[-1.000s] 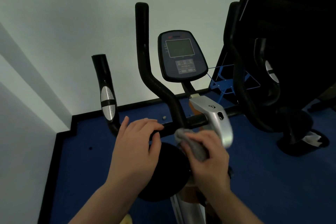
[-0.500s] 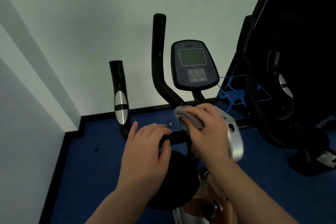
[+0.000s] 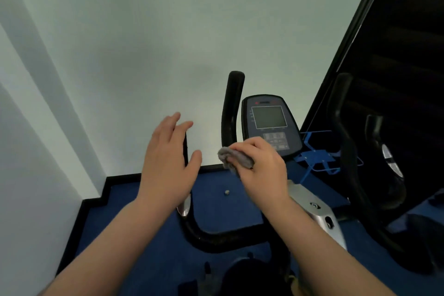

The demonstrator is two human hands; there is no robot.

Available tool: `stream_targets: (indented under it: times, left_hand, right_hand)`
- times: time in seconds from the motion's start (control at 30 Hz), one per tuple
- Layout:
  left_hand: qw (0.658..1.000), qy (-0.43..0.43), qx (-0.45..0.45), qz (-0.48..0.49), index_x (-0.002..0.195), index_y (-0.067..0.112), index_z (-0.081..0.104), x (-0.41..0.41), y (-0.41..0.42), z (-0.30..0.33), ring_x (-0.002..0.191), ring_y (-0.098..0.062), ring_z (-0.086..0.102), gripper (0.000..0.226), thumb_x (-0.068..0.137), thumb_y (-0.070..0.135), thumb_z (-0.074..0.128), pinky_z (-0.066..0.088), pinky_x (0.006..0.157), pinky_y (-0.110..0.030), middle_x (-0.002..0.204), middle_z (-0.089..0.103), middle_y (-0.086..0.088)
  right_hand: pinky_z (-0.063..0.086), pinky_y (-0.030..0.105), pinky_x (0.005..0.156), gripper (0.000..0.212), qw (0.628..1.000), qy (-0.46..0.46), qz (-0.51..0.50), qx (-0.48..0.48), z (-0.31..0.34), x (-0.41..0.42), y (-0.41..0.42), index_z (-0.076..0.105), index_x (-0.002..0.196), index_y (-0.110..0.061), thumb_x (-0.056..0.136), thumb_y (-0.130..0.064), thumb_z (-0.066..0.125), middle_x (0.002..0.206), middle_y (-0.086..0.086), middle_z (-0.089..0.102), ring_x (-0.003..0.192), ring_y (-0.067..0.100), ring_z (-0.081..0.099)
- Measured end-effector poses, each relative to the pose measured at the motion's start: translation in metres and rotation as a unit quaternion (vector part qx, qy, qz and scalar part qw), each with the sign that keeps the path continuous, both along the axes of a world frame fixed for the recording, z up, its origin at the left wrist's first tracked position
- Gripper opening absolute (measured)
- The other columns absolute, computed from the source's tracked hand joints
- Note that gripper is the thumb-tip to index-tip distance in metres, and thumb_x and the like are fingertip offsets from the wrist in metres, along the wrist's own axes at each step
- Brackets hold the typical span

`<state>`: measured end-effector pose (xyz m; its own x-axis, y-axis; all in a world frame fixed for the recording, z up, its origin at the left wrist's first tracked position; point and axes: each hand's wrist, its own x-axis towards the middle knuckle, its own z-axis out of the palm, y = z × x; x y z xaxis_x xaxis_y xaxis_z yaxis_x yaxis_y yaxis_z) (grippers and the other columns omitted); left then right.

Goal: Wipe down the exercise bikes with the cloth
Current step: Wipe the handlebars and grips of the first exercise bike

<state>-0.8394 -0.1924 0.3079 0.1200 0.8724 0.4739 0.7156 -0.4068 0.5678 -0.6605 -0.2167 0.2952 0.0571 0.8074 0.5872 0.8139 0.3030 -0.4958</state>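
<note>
An exercise bike stands before me, with black handlebars point(image 3: 216, 238), a tall black upright grip point(image 3: 231, 108) and a dark console point(image 3: 270, 125) with a grey screen. My right hand point(image 3: 262, 170) is closed around a crumpled grey cloth point(image 3: 234, 157), held at the base of the upright grip, just left of the console's lower edge. My left hand point(image 3: 168, 163) is lifted with its fingers spread, in front of the left handle, whose silver sensor point(image 3: 186, 206) shows below the palm. It holds nothing.
A silver stem cover point(image 3: 317, 218) sits under my right forearm. A second bike's black handlebars point(image 3: 348, 151) stand close on the right, before a dark panel point(image 3: 396, 55). A blue metal rack point(image 3: 317, 156) lies behind. Pale walls meet at the left corner above blue floor point(image 3: 134, 223).
My left hand has lifted off the handlebar and opened in front of the left handle. My right hand moved up with the cloth from the silver stem cover toward the console's base. The view tilted upward.
</note>
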Motion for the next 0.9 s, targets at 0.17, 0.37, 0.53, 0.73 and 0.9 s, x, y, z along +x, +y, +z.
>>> stream_targets:
  times: [0.17,0.37,0.53,0.73,0.9]
  left_hand:
    - [0.999,-0.03,0.002,-0.021,0.135,0.019,0.042,-0.006,0.009,-0.009,0.134,-0.007,0.025,0.049,0.087,0.019,0.055,0.02,0.108,-0.022,0.144,0.038,0.003]
    - [0.999,-0.013,0.026,-0.027,0.134,0.018,0.043,-0.009,0.013,-0.011,0.129,-0.006,0.029,0.049,0.087,0.018,0.056,0.025,0.106,-0.023,0.138,0.043,0.004]
    - [0.999,-0.02,0.033,-0.031,0.129,0.018,0.05,-0.011,0.02,-0.01,0.12,-0.005,0.037,0.043,0.086,0.018,0.056,0.033,0.099,-0.024,0.128,0.05,0.005]
    - [0.999,0.009,0.034,-0.019,0.126,0.015,0.053,-0.007,0.025,-0.008,0.119,-0.007,0.039,0.041,0.086,0.019,0.056,0.031,0.096,-0.02,0.126,0.053,0.002]
    - [0.999,0.036,0.031,-0.013,0.124,0.013,0.056,-0.001,0.027,-0.006,0.12,-0.01,0.04,0.038,0.086,0.02,0.056,0.029,0.095,-0.018,0.125,0.054,0.001]
  right_hand:
    - [0.053,0.023,0.069,0.023,1.0,0.012,-0.012,-0.013,-0.008,0.012,-0.015,0.071,0.098,-0.034,0.077,-0.024,0.076,0.091,-0.016,0.063,0.081,0.001,0.06]
    - [0.052,0.03,0.072,0.016,0.997,0.056,-0.059,-0.016,0.02,-0.01,0.042,0.074,0.097,-0.025,0.082,-0.025,0.071,0.096,-0.005,0.067,0.083,0.01,0.062]
    - [0.048,0.019,0.07,0.017,0.997,0.053,-0.039,-0.031,0.008,0.001,0.017,0.072,0.099,-0.03,0.083,-0.026,0.069,0.088,-0.01,0.063,0.079,0.002,0.058]
    - [0.05,0.032,0.061,0.011,0.996,-0.007,-0.092,0.016,0.023,-0.023,0.049,0.074,0.093,-0.022,0.084,-0.023,0.068,0.09,-0.001,0.065,0.074,0.017,0.062]
    - [0.051,0.026,0.073,0.019,0.99,0.063,-0.056,0.111,0.059,0.007,0.044,0.07,0.103,-0.025,0.084,-0.024,0.067,0.095,-0.01,0.057,0.085,0.005,0.057]
